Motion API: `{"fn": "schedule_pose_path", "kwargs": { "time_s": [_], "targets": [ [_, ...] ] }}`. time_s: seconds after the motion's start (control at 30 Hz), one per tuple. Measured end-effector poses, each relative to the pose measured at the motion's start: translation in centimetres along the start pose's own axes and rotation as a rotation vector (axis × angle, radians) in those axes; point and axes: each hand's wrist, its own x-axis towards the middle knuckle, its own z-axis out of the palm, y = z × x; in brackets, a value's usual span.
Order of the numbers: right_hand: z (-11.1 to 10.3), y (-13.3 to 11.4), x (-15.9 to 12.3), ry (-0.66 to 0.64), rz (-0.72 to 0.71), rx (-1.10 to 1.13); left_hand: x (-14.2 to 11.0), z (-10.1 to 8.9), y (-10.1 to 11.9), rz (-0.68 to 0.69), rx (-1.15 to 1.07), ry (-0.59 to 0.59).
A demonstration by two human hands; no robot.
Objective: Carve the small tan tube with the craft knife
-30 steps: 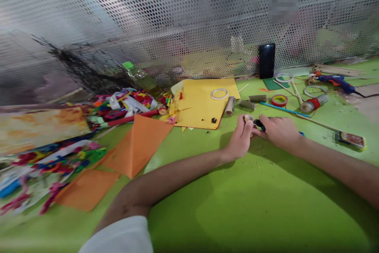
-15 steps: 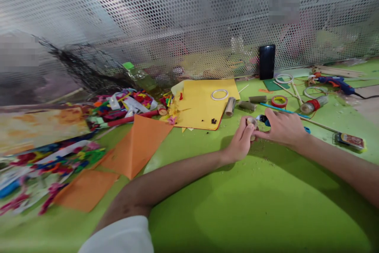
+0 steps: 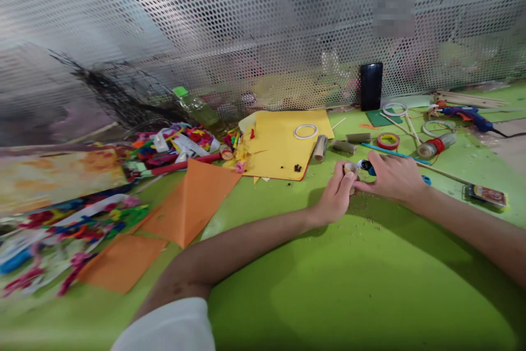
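My left hand point(image 3: 333, 201) is closed around a short tan tube point(image 3: 350, 168), its round end facing up between thumb and fingers. My right hand point(image 3: 392, 177) grips a blue-handled tool point(image 3: 371, 168) whose pale tip points at the tube; its kind is mostly hidden by the fingers. The two hands nearly meet, the right fingers reaching the tube's side. Small crumbs lie on the green table point(image 3: 353, 285) below them. Just beyond are more short tubes point(image 3: 320, 148) and a red roll of tape point(image 3: 388, 141).
A perforated metal screen point(image 3: 267, 39) rises behind, with a phone point(image 3: 371, 86) leaning on it. At right lie a blue glue gun point(image 3: 464, 114) and a small packet point(image 3: 487, 195). Leftward are yellow sheets point(image 3: 275, 143), orange paper point(image 3: 193, 197), a bottle point(image 3: 200, 110) and colourful scraps point(image 3: 176, 140).
The hands hold almost the same pose, with the tube turned or shifted very slightly. The whole view has drifted a little; nothing was picked up or let go.
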Motion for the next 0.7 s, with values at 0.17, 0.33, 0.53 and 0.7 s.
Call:
{"fn": "schedule_pose_path", "kwargs": {
  "time_s": [0.17,0.33,0.53,0.7],
  "targets": [
    [0.17,0.04,0.04,0.008,-0.008,0.000,0.02,-0.06,-0.13,0.012,0.021,-0.022],
    [0.21,-0.01,-0.03,0.015,-0.021,-0.016,-0.04,-0.10,-0.26,0.030,0.065,-0.039],
    [0.26,-0.16,-0.03,-0.001,-0.036,-0.044,-0.08,-0.05,-0.44,0.056,0.091,0.002],
    [0.23,-0.17,0.16,-0.065,-0.047,-0.039,-0.03,-0.05,-0.40,0.047,0.122,0.037]
  ]
}}
